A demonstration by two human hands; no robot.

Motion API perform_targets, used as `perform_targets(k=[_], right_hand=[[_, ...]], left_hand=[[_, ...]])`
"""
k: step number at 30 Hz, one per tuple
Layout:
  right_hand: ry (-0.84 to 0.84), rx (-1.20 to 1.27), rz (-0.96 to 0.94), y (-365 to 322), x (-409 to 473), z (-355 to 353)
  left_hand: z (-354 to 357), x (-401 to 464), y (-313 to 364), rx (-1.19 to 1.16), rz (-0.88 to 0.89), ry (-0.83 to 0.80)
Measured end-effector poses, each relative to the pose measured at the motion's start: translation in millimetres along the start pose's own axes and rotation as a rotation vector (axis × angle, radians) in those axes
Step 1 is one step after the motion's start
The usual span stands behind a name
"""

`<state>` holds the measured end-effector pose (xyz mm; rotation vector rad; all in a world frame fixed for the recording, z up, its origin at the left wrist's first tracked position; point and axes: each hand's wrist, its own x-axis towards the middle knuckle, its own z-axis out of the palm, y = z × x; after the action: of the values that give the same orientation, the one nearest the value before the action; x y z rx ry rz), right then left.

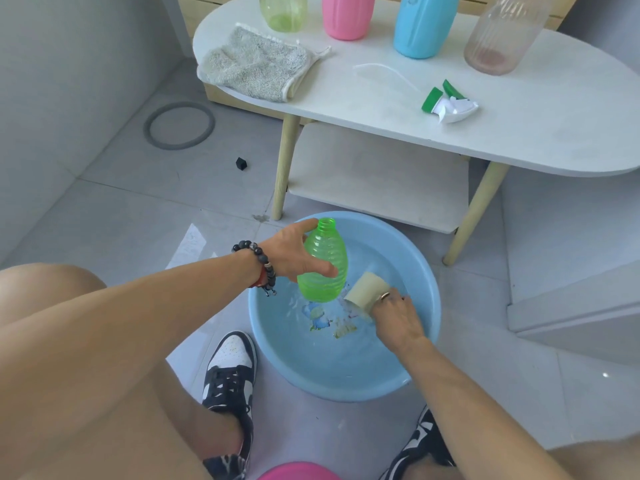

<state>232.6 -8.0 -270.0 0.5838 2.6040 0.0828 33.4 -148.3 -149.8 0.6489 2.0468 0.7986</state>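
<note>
Two hands are working over the blue basin [398,251]; the left hand [287,254] is gripping the green bottle [325,268] at eleven o'clock; the right hand [394,317] is clutching a beige cup [367,289], likely needing a slow, centred pour.

Nothing legible; basin [408,258] print seems purely pictorial.

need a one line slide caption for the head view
Left hand holds an uncapped green bottle over a blue water basin while the right hand tilts a beige cup beside it.
</note>
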Motion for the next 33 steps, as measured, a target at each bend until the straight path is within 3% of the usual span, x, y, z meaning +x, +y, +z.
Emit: perform_targets(k=[4,10,15,24,28,33], right_hand=[[-0.039,0.341,0.144,-1.0,-0.3,-6.1],[-0.072,0.900,0.305,35.1,-4.0,-29.2],[-0.013,0.942,0.165,61.5,-20.8,-87.3],[0.233,0.897,0.097,114.4,-56.5,-186.9],[0.295,1.124,0.055,116.9,-70.3,-206.4],[0.330,1.118,0.081,105.1,-74.8,-201.5]], left_hand=[[-1.4,-0.6,0.6,-0.003,-0.041,-0.022],[-6.0,-3.4,-0.7,0.239,0.005,0.042],[-11.1,-5.8,-0.7,0.275,0.018,0.030],[-9.8,-11.4,9.6,0.283,0.117,0.073],[-9.3,-13.7,20.2,0.284,0.156,0.096],[-4.9,-18.2,30.7,0.336,0.194,0.105]])
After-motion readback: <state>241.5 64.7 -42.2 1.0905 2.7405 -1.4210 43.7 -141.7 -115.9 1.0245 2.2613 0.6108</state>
